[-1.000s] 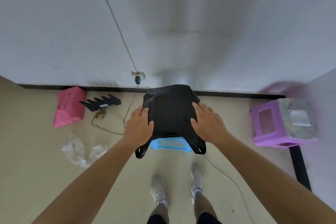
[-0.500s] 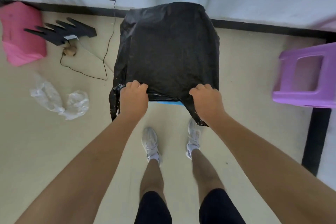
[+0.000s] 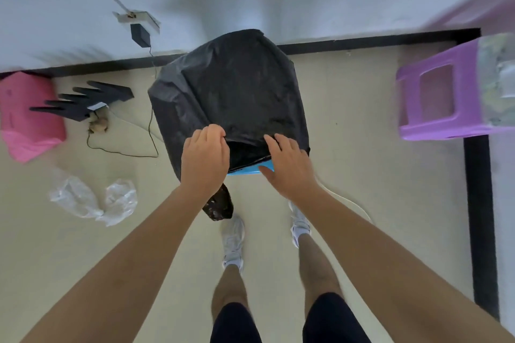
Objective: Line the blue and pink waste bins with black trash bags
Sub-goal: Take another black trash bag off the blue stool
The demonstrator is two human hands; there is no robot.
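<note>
A black trash bag (image 3: 231,92) is draped over the blue bin (image 3: 245,170), of which only a strip of near rim shows. My left hand (image 3: 204,160) is closed on the bag's near edge at the left, and a loose black handle hangs below the wrist. My right hand (image 3: 287,164) lies flat with spread fingers on the bag's near right corner, thumb against the blue rim. The pink bin (image 3: 25,117) lies on its side at the far left by the wall.
A purple stool (image 3: 446,97) stands at the right. A black comb-shaped piece (image 3: 83,100) and a thin cable (image 3: 125,150) lie left of the bin. Crumpled clear plastic (image 3: 94,200) lies on the floor at the left. The wall and black skirting run behind.
My right hand has let go of the bag's edge and now lies flat with fingers spread. My left hand has shifted right along the edge. More blue rim shows.
</note>
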